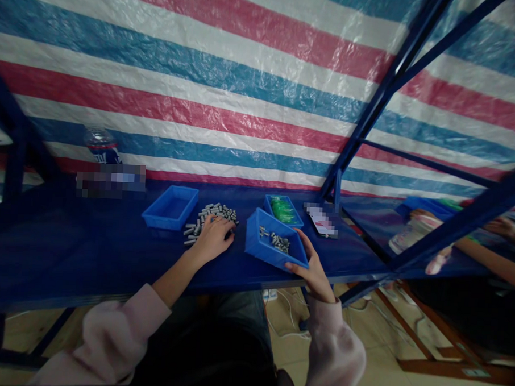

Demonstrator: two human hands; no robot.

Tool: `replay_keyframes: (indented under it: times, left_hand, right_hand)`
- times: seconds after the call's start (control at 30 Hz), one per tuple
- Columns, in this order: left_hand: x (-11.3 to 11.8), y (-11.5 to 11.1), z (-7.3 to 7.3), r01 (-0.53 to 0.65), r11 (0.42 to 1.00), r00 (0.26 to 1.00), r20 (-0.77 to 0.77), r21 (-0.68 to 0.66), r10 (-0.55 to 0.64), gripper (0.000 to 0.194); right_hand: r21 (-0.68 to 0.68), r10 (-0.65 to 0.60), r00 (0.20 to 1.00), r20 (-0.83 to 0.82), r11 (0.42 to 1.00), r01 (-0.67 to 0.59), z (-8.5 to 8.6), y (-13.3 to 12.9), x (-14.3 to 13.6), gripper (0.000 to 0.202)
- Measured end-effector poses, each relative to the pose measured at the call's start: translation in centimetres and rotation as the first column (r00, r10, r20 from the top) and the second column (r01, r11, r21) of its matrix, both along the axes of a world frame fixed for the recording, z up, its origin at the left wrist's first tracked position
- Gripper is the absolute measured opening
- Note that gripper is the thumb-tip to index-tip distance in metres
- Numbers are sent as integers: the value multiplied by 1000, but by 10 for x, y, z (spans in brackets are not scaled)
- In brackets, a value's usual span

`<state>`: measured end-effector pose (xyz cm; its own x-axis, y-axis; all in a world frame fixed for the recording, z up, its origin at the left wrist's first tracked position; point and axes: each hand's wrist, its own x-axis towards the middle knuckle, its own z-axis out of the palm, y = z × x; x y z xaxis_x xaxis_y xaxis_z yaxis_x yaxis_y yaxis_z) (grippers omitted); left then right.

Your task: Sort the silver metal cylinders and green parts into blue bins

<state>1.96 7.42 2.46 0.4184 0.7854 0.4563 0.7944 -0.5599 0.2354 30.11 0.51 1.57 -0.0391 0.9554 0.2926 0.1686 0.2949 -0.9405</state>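
Observation:
A pile of small grey metal cylinders (193, 231) lies on the blue table. My left hand (215, 236) rests over the pile's right part, fingers apart and curved down, nothing visibly gripped. My right hand (314, 269) holds the right end of a blue bin (261, 250), thumb at the near side and fingers behind. The bin is tilted, and small metal parts (280, 243) lie inside it. Behind it sits another blue bin with green packets (282, 210). Left of the pile stands a blue bin (170, 208) with nothing visible in it.
A phone (321, 219) lies on the table (88, 259) at right. A bottle (103, 146) stands at back left. Blue metal posts (372, 101) rise at the right; beyond them, another person's arms (489, 260) reach near a blue bin. A striped sheet (202, 82) hangs behind.

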Motion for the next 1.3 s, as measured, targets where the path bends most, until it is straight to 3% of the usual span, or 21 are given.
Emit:
replay_keyframes:
  times: [0.23, 0.57, 0.77, 0.97, 1.13, 1.3]
  left_hand:
    - [0, 2, -1, -48, 998, 996, 81, 38, 45, 23]
    - [-1, 4, 1, -88, 985, 967, 250, 149, 49, 26]
    - [2, -5, 7, 24, 954, 923, 361, 298, -136, 24]
    - [5, -11, 9, 118, 921, 899, 355, 371, -258, 24]
    - [6, -13, 11, 184, 921, 907, 302, 343, -293, 27]
    - [5, -11, 10, 171, 943, 926, 279, 284, -252, 28]
  right_hand:
    - [-22, 37, 999, -14, 999, -37, 2, -1, -3, 91]
    - [-46, 44, 991, 127, 998, -38, -2, 9, -11, 106]
    - [-38, 50, 985, 165, 998, -44, -1, 8, -11, 105]
    - [-51, 47, 978, 204, 998, -37, -2, 7, -10, 106]
    - [-56, 52, 978, 204, 998, -42, -4, 7, -9, 107]
    - [-50, 46, 978, 202, 998, -37, -6, 7, -8, 106]
